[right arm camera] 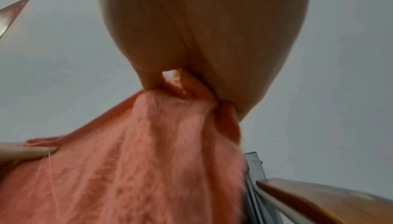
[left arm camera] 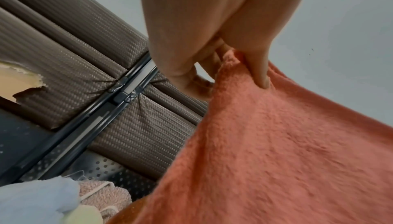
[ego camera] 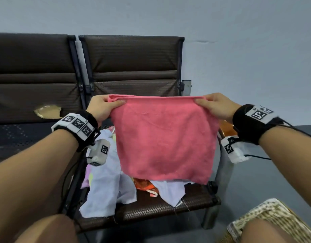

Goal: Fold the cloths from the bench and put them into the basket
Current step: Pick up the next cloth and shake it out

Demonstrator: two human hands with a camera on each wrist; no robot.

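Observation:
A pink fuzzy cloth [ego camera: 163, 137] hangs doubled over in the air above the bench seat [ego camera: 160, 206]. My left hand [ego camera: 105, 106] pinches its top left corner and my right hand [ego camera: 211, 104] pinches its top right corner, stretching the top edge level. The left wrist view shows the thumb pressed on the cloth [left arm camera: 287, 152] with the fingers behind it. In the right wrist view the cloth [right arm camera: 149, 168] bunches up into my pinching fingers [right arm camera: 149, 83]. A woven basket [ego camera: 272, 218] stands on the floor at the lower right.
Several loose cloths lie on the seat under the pink one: pale blue [ego camera: 105, 186], orange [ego camera: 144, 185] and others. The brown padded backrest [ego camera: 132, 64] rises behind, and the left one has a torn patch [ego camera: 47, 111]. A wooden armrest [right arm camera: 319, 199] is at the right.

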